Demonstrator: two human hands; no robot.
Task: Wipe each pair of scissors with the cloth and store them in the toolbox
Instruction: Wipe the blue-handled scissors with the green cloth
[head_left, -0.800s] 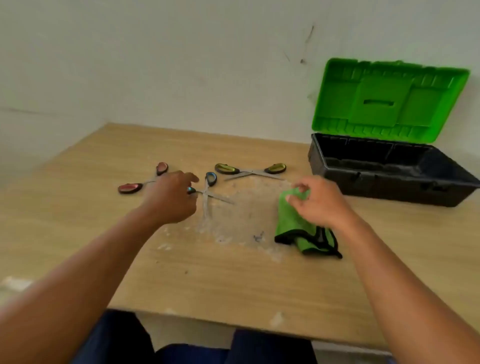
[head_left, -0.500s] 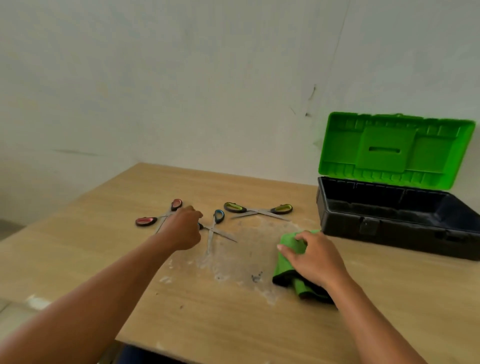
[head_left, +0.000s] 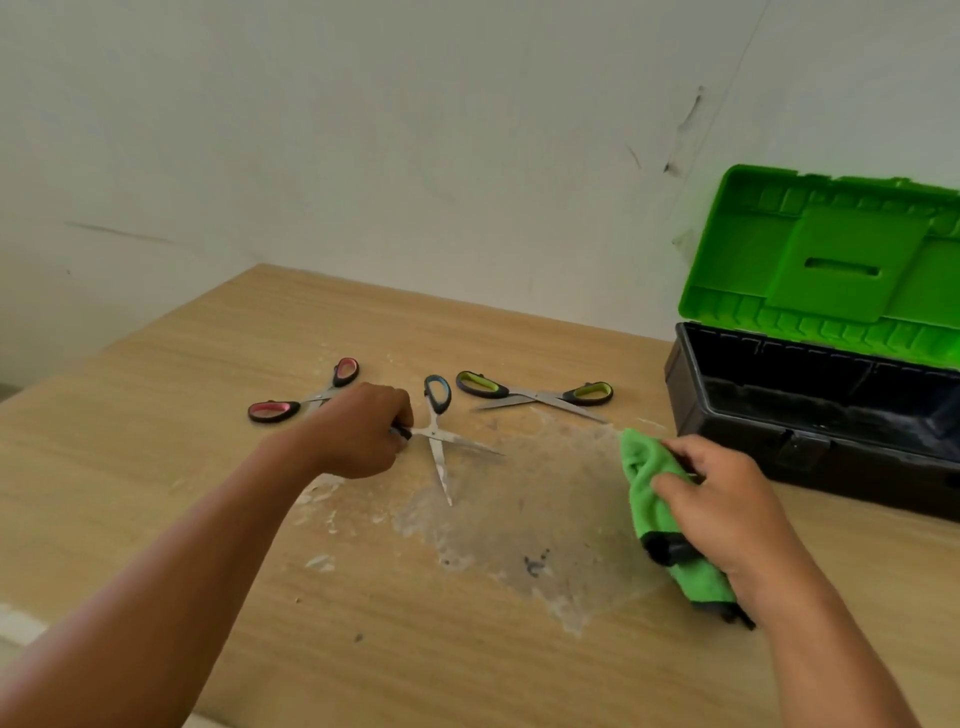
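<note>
A person's left hand (head_left: 358, 434) curls around one handle of the blue-handled scissors (head_left: 435, 434) at the middle of a wooden surface (head_left: 156, 467). The right hand (head_left: 727, 504) grips a bunched green cloth (head_left: 647, 483) against the surface, just in front of the toolbox.

Three pairs of scissors lie in a row, all spread open. The blue pair's free handle points to the far side. One blade runs toward the near edge and the other angles to the right.

Left of it, the red-handled scissors (head_left: 311, 397) show two splayed handles, with the blades partly hidden behind the left hand. To the right, the green-handled scissors (head_left: 537, 397) lie with their long axis left to right, a handle at each end and the blades crossing between them.

One black toolbox (head_left: 789, 447) stands at the far right with its green lid (head_left: 831, 270) raised toward the wall (head_left: 415, 156). No scissors can be seen in the part of it that shows. A whitish smeared patch (head_left: 535, 519) covers the surface between the hands.
</note>
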